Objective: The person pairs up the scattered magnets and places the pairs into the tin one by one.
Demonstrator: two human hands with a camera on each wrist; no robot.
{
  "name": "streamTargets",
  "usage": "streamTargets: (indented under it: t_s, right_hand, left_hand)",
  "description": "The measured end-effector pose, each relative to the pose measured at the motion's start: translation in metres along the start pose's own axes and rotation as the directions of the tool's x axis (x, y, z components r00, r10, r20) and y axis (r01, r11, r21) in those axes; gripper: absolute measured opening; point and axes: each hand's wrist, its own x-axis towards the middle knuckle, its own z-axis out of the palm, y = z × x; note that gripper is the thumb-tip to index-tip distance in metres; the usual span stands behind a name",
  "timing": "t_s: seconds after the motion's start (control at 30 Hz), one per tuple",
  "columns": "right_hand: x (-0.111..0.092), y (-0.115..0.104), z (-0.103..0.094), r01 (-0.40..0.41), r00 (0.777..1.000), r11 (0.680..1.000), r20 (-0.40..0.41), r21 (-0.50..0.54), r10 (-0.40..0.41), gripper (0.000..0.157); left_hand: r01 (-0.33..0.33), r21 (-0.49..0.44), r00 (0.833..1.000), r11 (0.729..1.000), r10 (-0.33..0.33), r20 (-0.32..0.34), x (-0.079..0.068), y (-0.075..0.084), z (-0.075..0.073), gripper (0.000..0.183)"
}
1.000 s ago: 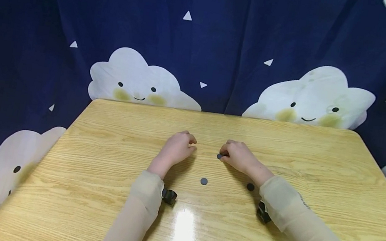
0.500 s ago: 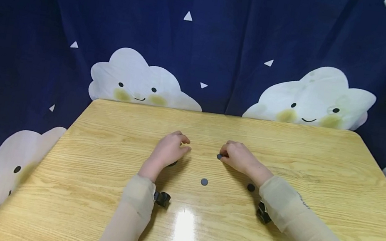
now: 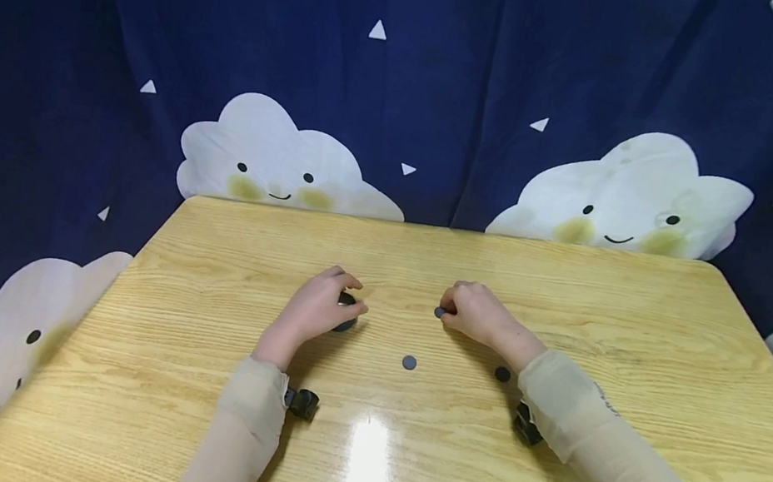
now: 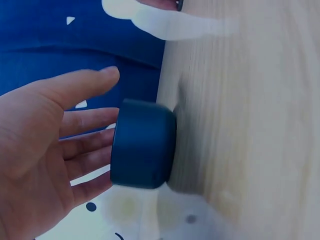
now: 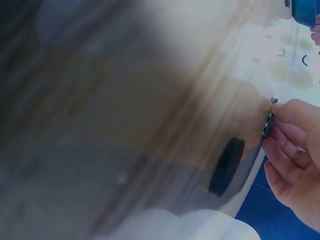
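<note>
My left hand (image 3: 317,308) is beside a dark blue, round cup-like container (image 4: 142,145) standing on the table. In the left wrist view its fingers extend behind the container and the thumb is held apart from it; whether any finger touches it I cannot tell. In the head view the hand partly covers the container. My right hand (image 3: 480,313) pinches a small dark disc (image 5: 268,125) between thumb and fingers at the tabletop. Most of that disc is hidden by the fingertips in the head view.
A grey disc (image 3: 408,362) lies on the wooden table (image 3: 183,377) between the forearms. A darker disc (image 3: 502,374) is close to the right wrist. A blue curtain (image 3: 451,74) with printed clouds hangs behind the far edge.
My left hand has shifted left and slightly toward me, so the blue container now shows beside it. My right hand stays in place at the small disc.
</note>
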Motion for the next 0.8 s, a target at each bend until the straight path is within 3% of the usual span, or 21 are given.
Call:
streamTargets:
  t_s: [0.37,0.8]
  right_hand:
    - [0.0,-0.002,-0.001,-0.04,0.999,0.998,0.019,0.042,0.04,0.015]
    - [0.002,-0.002,0.002,-0.043,0.999,0.998,0.009,0.051,0.043,0.015]
  left_hand:
    - [-0.008,-0.027,1.0,1.0,0.009,0.023,-0.01,-0.018,0.0,0.059]
    - [-0.005,-0.054,0.998,0.999,0.008,0.059,-0.015,-0.025,-0.005,0.069]
